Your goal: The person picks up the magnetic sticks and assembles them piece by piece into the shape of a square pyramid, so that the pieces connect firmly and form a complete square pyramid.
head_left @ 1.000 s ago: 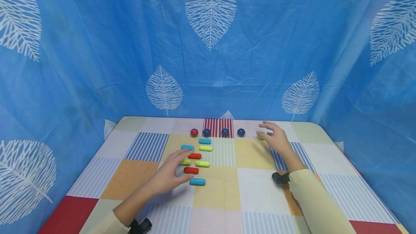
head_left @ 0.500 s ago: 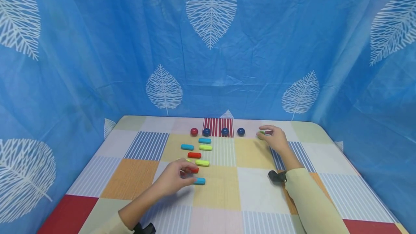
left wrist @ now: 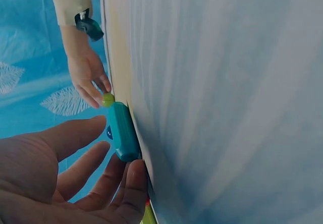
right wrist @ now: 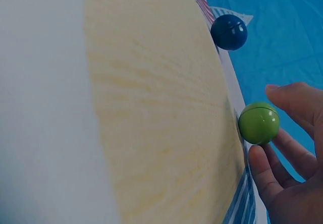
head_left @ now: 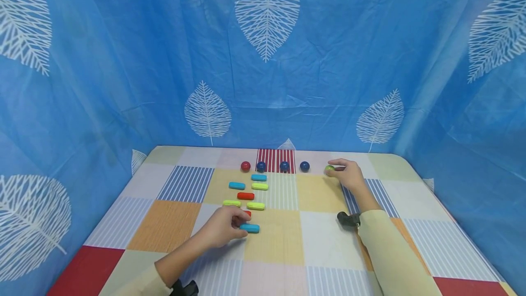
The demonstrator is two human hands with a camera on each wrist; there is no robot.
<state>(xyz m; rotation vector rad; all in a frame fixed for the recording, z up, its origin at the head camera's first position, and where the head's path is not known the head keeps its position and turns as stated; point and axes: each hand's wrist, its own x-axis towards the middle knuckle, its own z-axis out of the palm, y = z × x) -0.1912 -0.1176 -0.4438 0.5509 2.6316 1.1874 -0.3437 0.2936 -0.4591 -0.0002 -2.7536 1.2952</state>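
Note:
My left hand (head_left: 222, 228) is low over the table at the near end of a group of coloured bars. Its thumb and loosely bent fingers are spread about the left end of a blue bar (head_left: 251, 228), which lies on the cloth; the left wrist view shows the fingertips (left wrist: 135, 171) right by that bar's end. A red bar (head_left: 248, 214) is partly hidden behind this hand. At the back right, my right hand (head_left: 348, 175) is around a light green ball (right wrist: 259, 125), thumb and fingers spread on either side of it, the thumb a little apart.
A red ball (head_left: 245, 166) and several dark blue balls (head_left: 304, 166) stand in a row along the back. More bars lie in front, among them a red bar (head_left: 245, 196) and a yellow-green bar (head_left: 260, 187). A blue leaf-print curtain (head_left: 263, 81) surrounds the patchwork tablecloth (head_left: 279, 241).
My left hand has come down toward me from over the middle bars to the near blue bar. The right hand has lowered slightly, and its fingers have shifted around the green ball.

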